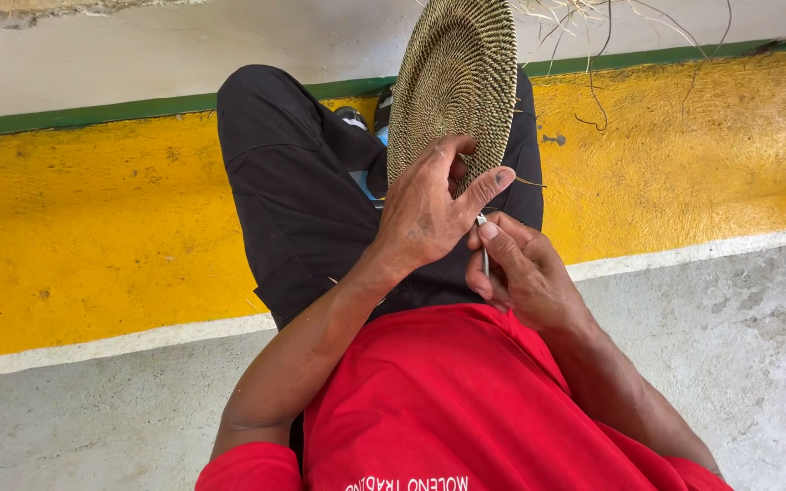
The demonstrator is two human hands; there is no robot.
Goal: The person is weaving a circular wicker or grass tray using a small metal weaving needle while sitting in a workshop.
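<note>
A round woven basket tray (452, 77), tan with dark spiral stitching, stands tilted on my lap above my black trousers (302, 200). My left hand (429, 205) grips its near rim, thumb stretched along the edge. Just below, my right hand (520, 273) pinches a thin metal needle-like tool (484, 250) whose tip points up at the rim where the left thumb rests. Loose straw fibres (529, 182) stick out of the rim beside my hands.
I sit over a yellow painted floor band (93, 227) edged with green and white stripes, grey concrete (730, 345) on the near side. Loose dry fibres (593, 27) lie at the top right. A shoe (352, 116) shows behind the knee.
</note>
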